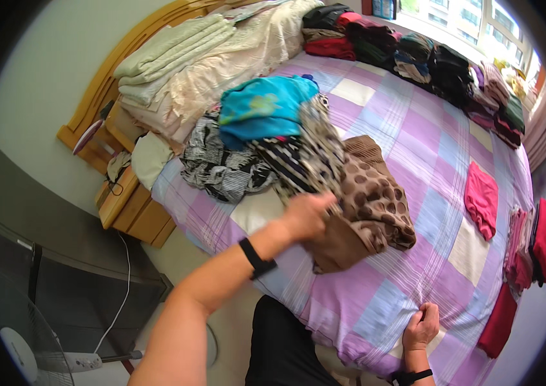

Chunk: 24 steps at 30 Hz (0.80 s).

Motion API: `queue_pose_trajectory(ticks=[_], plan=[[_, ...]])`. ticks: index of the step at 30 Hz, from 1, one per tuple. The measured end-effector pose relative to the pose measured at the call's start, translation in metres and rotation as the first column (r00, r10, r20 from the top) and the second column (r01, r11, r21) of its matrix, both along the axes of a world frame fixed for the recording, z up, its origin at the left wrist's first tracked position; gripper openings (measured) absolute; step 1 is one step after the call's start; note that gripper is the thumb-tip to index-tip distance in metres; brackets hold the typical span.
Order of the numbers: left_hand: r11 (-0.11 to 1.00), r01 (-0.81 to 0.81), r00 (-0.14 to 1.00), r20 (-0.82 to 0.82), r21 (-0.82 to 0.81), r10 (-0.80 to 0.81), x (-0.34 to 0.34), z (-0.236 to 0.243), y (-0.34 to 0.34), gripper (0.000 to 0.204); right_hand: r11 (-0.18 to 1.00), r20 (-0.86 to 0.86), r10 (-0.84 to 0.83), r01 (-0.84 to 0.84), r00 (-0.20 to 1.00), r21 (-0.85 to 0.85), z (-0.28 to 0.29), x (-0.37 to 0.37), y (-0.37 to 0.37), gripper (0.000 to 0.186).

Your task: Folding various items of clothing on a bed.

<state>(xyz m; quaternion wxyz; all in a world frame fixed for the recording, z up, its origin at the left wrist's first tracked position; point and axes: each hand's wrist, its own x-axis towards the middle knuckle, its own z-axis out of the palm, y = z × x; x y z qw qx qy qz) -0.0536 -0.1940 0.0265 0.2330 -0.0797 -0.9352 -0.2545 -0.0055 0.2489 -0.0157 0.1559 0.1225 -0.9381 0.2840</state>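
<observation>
My left hand (308,217) is closed on a blurred animal-print garment (326,145) at the near side of a heap of clothes. Under and beside it lies a brown spotted garment (376,193), spread toward the bed's near edge. The heap also holds a turquoise garment (263,106) with a yellow-green print on top, and a black-and-white patterned garment (221,164) to the left. My right hand (422,327) rests as a fist on the checked bedsheet (376,309) near the edge; no cloth shows in it.
Folded clothes (408,55) line the bed's far side by the window. A pink folded garment (481,199) lies at right, near a stack of red and pink clothes (524,248). Folded quilts (176,51) lie by the wooden headboard (125,58). A nightstand (134,209) and fan (28,347) stand left.
</observation>
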Motion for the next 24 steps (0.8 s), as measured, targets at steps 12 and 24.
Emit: queue_pose_trajectory(ticks=[12,24], plan=[[0.608,-0.784,0.601,0.093,-0.127,0.794,-0.023,0.078,-0.174,0.093,0.999,-0.016,-0.031,0.031,0.999,0.028,-0.002,0.001,0.0,0.008],[0.996,0.003,0.993,0.121,0.091,-0.014,-0.001,0.03,0.045,0.026,0.999,-0.011,-0.023,0.023,1.0,0.033,-0.001,0.004,0.004,0.008]])
